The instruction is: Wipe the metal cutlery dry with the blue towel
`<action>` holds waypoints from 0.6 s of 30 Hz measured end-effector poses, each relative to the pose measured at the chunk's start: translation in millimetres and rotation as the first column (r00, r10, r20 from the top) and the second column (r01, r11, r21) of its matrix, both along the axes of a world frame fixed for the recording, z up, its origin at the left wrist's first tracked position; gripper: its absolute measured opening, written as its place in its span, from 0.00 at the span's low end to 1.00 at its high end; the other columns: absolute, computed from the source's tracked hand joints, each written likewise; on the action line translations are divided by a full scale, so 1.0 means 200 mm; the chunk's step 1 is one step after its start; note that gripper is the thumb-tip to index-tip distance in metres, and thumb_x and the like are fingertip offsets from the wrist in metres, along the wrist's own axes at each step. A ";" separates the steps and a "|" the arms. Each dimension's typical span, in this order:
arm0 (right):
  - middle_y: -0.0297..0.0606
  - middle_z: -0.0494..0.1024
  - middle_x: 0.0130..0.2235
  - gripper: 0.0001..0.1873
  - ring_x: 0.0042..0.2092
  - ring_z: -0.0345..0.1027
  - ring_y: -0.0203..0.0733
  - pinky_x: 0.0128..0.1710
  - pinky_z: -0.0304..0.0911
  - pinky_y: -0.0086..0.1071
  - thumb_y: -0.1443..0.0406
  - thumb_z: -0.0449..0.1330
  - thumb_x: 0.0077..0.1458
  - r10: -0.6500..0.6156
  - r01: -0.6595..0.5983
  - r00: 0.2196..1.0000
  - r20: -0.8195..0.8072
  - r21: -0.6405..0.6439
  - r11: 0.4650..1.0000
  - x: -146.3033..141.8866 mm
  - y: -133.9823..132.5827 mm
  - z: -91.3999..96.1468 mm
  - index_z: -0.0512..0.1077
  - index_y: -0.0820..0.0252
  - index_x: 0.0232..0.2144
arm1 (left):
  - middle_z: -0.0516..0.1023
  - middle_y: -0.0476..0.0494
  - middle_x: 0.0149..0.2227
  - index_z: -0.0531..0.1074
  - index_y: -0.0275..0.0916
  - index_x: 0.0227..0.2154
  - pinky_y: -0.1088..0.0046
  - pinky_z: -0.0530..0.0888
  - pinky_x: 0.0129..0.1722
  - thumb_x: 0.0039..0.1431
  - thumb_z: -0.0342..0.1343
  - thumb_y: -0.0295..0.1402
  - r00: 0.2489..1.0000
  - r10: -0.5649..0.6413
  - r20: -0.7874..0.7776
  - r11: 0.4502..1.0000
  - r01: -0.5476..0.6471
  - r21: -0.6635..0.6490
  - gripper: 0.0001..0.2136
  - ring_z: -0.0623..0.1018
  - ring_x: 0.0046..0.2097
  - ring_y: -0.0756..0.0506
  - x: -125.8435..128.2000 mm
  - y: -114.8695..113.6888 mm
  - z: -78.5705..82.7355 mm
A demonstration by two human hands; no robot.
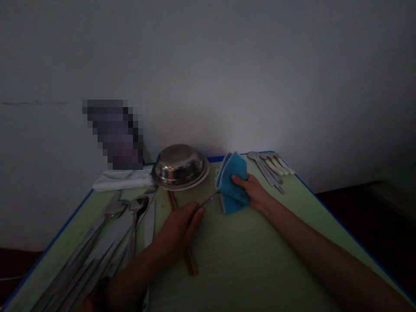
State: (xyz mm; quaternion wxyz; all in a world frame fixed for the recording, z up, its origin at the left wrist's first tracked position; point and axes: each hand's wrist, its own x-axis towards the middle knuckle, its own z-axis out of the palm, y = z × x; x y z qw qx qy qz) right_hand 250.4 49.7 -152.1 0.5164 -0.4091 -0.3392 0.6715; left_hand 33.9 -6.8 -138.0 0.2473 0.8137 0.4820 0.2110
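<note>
My left hand (pixel 182 221) is closed round the thin handle of a metal piece of cutlery (pixel 209 200), over the middle of the table. The far end of that piece is hidden in a folded blue cloth (pixel 234 175) with a pale edge. Pinching the cloth, thumb on its face, is my right hand (pixel 255 190). Brown chopsticks (pixel 191 262) lie on the table, partly under my left hand and forearm. To the left, several long metal spoons and other cutlery (pixel 112 210) are spread out, partly covered by my left arm.
An upturned steel bowl (pixel 180 162) stands at the table's back edge by the wall. Several spoons (pixel 264 167), some white-handled, lie at the back right. A white packet (pixel 120 178) lies back left, below a pixelated upright object (pixel 115 134). Blue edging rims the green table (pixel 247 260).
</note>
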 end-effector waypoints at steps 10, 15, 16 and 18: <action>0.38 0.81 0.29 0.16 0.34 0.75 0.43 0.38 0.70 0.36 0.55 0.63 0.45 -0.092 0.090 0.995 -0.038 -0.059 0.994 0.01 0.02 0.00 0.74 0.61 0.32 | 0.66 0.49 0.24 0.59 0.41 0.25 0.70 0.66 0.28 0.63 0.37 0.39 0.999 -0.050 0.007 0.999 0.050 -0.010 0.14 0.71 0.28 0.46 0.00 -0.01 0.01; 0.38 0.81 0.31 0.16 0.33 0.74 0.42 0.38 0.69 0.36 0.54 0.61 0.47 -0.102 0.100 0.995 -0.024 -0.055 0.993 0.00 0.02 0.00 0.74 0.60 0.31 | 0.66 0.49 0.25 0.58 0.41 0.25 0.70 0.66 0.28 0.64 0.36 0.39 0.999 -0.048 0.014 0.998 0.048 -0.027 0.14 0.71 0.28 0.46 0.00 -0.01 0.02; 0.38 0.81 0.32 0.16 0.33 0.74 0.42 0.39 0.69 0.36 0.53 0.61 0.47 -0.099 0.099 0.995 -0.004 -0.029 0.995 -0.01 0.02 0.00 0.74 0.60 0.31 | 0.66 0.49 0.25 0.58 0.41 0.25 0.70 0.66 0.28 0.64 0.36 0.39 0.999 -0.048 0.014 0.998 0.049 -0.032 0.14 0.71 0.28 0.46 0.00 -0.01 0.02; 0.37 0.81 0.33 0.16 0.34 0.74 0.41 0.40 0.69 0.35 0.55 0.63 0.44 -0.100 0.099 0.994 0.036 0.022 0.995 -0.01 0.01 -0.02 0.74 0.60 0.32 | 0.66 0.49 0.24 0.58 0.41 0.26 0.70 0.66 0.28 0.64 0.36 0.39 0.999 -0.049 0.013 0.998 0.049 -0.041 0.14 0.71 0.28 0.46 0.00 0.00 0.02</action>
